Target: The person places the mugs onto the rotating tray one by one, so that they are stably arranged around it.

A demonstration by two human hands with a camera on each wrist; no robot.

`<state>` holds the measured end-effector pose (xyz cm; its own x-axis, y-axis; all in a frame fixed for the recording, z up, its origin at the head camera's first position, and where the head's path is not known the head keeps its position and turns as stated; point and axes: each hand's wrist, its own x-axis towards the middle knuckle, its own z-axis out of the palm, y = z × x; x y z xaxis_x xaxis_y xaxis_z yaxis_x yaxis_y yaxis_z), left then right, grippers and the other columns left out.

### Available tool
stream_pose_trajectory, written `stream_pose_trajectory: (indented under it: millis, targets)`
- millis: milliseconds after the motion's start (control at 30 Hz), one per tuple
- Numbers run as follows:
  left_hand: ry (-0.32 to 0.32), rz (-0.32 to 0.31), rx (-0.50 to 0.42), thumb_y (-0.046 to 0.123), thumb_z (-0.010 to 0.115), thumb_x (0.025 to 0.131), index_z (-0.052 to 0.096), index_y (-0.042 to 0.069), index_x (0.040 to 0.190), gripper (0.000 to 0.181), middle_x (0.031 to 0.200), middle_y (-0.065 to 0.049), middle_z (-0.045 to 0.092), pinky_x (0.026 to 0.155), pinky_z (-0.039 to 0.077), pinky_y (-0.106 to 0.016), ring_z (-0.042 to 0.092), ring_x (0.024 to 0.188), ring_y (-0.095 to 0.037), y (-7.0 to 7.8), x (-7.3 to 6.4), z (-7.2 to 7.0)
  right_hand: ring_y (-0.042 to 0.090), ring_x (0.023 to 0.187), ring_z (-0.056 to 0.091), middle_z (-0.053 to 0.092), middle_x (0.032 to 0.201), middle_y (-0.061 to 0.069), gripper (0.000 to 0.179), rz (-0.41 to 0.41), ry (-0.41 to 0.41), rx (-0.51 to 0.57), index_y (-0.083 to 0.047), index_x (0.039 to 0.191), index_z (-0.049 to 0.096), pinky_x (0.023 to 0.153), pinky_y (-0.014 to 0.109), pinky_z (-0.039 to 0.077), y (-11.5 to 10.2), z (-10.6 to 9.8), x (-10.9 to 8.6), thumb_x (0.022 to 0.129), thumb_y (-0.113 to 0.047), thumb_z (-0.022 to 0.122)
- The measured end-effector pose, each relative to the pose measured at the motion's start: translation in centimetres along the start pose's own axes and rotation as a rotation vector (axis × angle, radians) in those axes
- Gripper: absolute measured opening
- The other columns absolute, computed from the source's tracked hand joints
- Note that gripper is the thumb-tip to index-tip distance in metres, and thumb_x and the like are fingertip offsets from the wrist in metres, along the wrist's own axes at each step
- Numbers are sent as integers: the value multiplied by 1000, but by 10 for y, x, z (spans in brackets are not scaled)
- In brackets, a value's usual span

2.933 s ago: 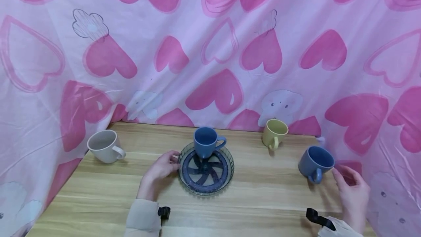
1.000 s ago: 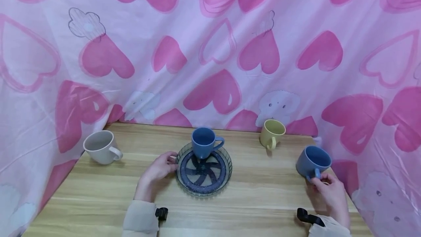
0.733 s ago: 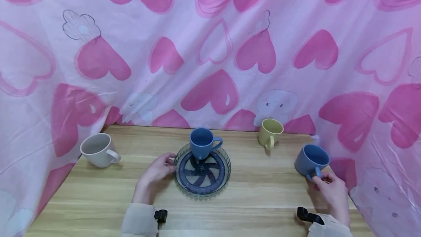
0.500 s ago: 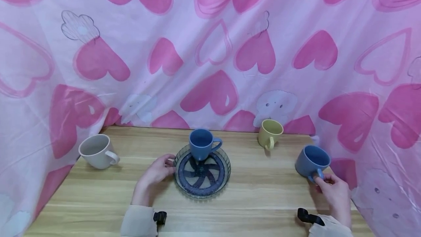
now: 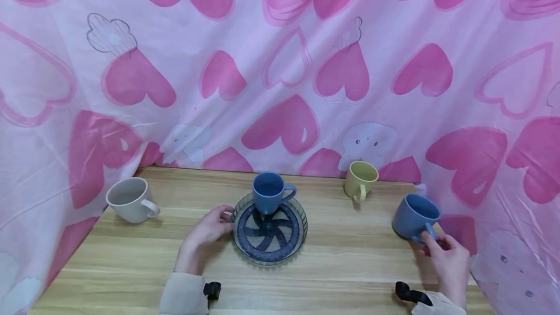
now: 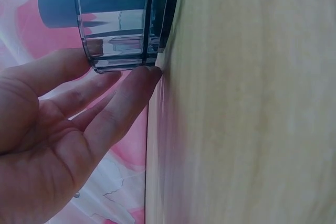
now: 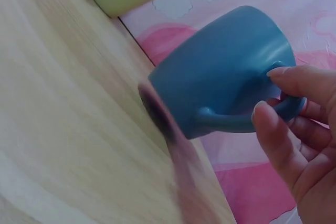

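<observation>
In the head view, the right hand is clamped on the handle of a blue mug near the right side of the table. The right wrist view shows the thumb and fingers pinching that handle, with the mug's base right beside a dark shadow on the wood; whether the base touches the table I cannot tell. The left hand has its fingers apart and loosely extended, the tips touching the near-left side of a clear glass dish that sits around the middle of the table. In the left wrist view one fingertip meets the dish low down, close to the wood, and another touches higher on its wall. A dark blue spoked ring shows within the dish's outline, and a second blue mug stands upright over its far part, handle pointing right. Beyond, near the back edge and between the two blue mugs from side to side, stands a yellow mug, its handle facing the person. A white mug stands at the far left, well apart from the dish, handle toward the right. Both arms wear pale sleeves with black bands at the wrists. Behind the table hangs a pink cloth printed with hearts.
</observation>
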<state>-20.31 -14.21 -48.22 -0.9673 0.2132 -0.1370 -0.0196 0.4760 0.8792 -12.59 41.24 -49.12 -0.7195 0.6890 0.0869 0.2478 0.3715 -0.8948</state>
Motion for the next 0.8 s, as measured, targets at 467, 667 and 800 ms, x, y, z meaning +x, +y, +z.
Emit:
stream_pose_trajectory:
  millis: [467,667,800]
  targets:
    - [-5,-18,8,-2,65,87,51,-8,130,46,108,-18,61,81,54,-41,60,95,-27,0,0,-2,10,51,65,66,69,-4,28,-39,67,212,0,101,70,52,15,52,-29,4,-4,84,-22,78]
    - [-15,-18,4,-2,64,87,50,-7,133,48,110,-19,60,80,54,-41,59,97,-28,0,1,0,10,52,65,66,68,-4,30,-74,85,201,-3,101,71,53,13,51,-41,6,-10,84,-26,79]
    - [-17,-19,12,-2,65,87,50,-6,134,49,111,-19,61,82,55,-43,60,98,-29,1,0,0,10,54,66,67,71,-1,32,-81,77,258,-1,102,70,56,13,52,-50,9,-14,83,-24,79]
